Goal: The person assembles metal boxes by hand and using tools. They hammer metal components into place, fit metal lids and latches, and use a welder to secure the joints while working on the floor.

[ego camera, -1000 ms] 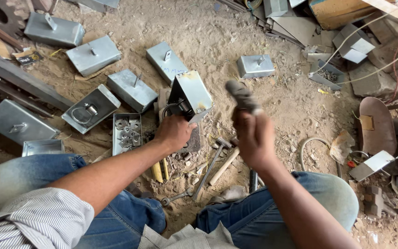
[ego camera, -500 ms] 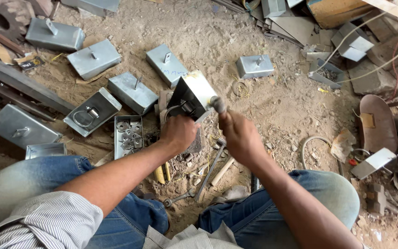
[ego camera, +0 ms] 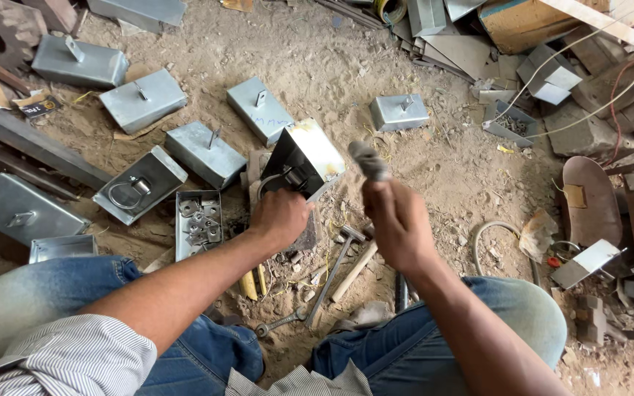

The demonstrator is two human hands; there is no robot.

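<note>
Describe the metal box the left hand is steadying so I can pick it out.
Start at the row of grey metal boxes on the dirt floor. Just ahead of the left hand is the box, the only one tipped on edge, its dark open inside facing the person.

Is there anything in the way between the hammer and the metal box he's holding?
Nothing visible. The hammer in the right hand hangs just right of the tilted metal box, which the left hand steadies from below, with open air between.

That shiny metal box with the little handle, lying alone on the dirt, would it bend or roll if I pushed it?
The metal box is probably stiff: its folded sheet sides look straight and undented. It likely would not roll, since it lies flat on the sandy ground and would rather scrape along. It may be fairly light, being thin sheet.
</note>
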